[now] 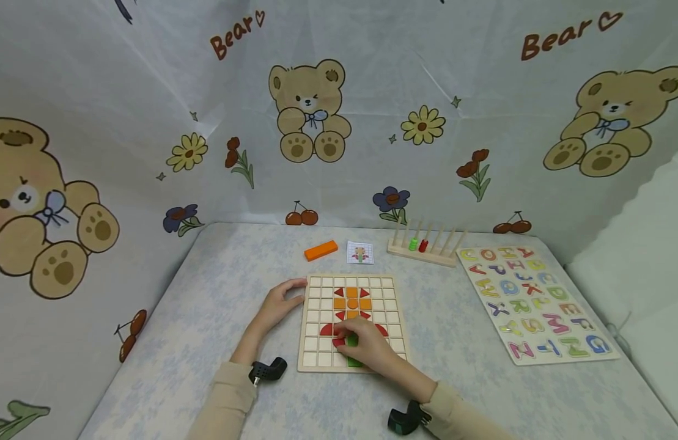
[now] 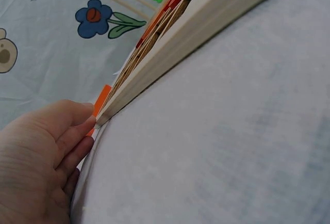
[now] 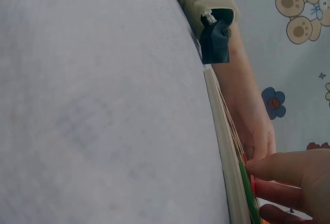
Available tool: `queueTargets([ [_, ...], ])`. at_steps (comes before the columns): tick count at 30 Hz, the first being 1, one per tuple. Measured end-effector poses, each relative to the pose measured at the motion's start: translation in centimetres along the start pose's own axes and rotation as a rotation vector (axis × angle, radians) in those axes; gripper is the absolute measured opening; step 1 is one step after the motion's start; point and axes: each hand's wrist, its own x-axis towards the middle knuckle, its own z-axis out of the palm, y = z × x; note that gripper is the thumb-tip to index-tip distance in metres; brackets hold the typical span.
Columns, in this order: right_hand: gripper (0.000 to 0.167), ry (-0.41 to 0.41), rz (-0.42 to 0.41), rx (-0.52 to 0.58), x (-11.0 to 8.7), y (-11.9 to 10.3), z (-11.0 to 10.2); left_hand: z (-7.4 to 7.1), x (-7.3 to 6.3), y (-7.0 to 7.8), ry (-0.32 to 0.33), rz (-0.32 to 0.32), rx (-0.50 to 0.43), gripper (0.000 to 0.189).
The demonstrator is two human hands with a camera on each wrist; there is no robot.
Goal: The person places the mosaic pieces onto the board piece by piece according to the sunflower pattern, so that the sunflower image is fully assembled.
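A wooden grid board (image 1: 311, 362) lies on the table with orange, red and green pieces forming a pattern. My left hand (image 1: 275, 307) touches its upper left edge with thumb and fingertips; in the left wrist view that hand (image 2: 44, 149) meets the board's corner. Over the lower middle of the board, my right hand (image 1: 368, 345) pinches a small red piece (image 1: 337, 343) between thumb and finger, beside a green piece (image 1: 354, 362). A red half-round piece (image 1: 326, 330) lies just left of these fingers. The right hand (image 3: 304, 177) hides part of the pattern.
Behind the board are an orange block (image 1: 320, 250) and a small pattern card (image 1: 360, 253). A wooden peg stand (image 1: 421, 253) with green and red beads stands at the back right. An alphabet board (image 1: 501, 327) lies on the right, and a bear-print cloth (image 1: 361, 177) rises behind.
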Motion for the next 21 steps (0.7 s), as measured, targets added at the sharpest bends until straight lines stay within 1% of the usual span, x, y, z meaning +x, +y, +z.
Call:
queueTargets([
  [4, 0.024, 0.02, -0.031, -0.052, -0.01, -0.07, 0.03, 0.01, -0.13, 0.06, 0.005, 0.019, -0.003, 0.042],
  [8, 0.023, 0.043, -0.036, -0.081, 0.08, -0.14, 0.19, -0.15, -0.16, 0.15, 0.006, 0.0, 0.004, 0.041],
  [12, 0.022, 0.036, -0.043, -0.048, 0.13, -0.06, 0.28, -0.19, -0.07, 0.12, -0.002, -0.02, 0.02, 0.04],
  [17, 0.021, 0.025, -0.052, -0.015, 0.07, 0.17, 0.15, -0.2, -0.11, 0.03, -0.01, -0.032, 0.012, 0.04],
  [21, 0.021, 0.018, -0.037, 0.016, 0.06, 0.47, -0.07, -0.27, -0.13, -0.15, -0.006, -0.021, 0.003, 0.04],
])
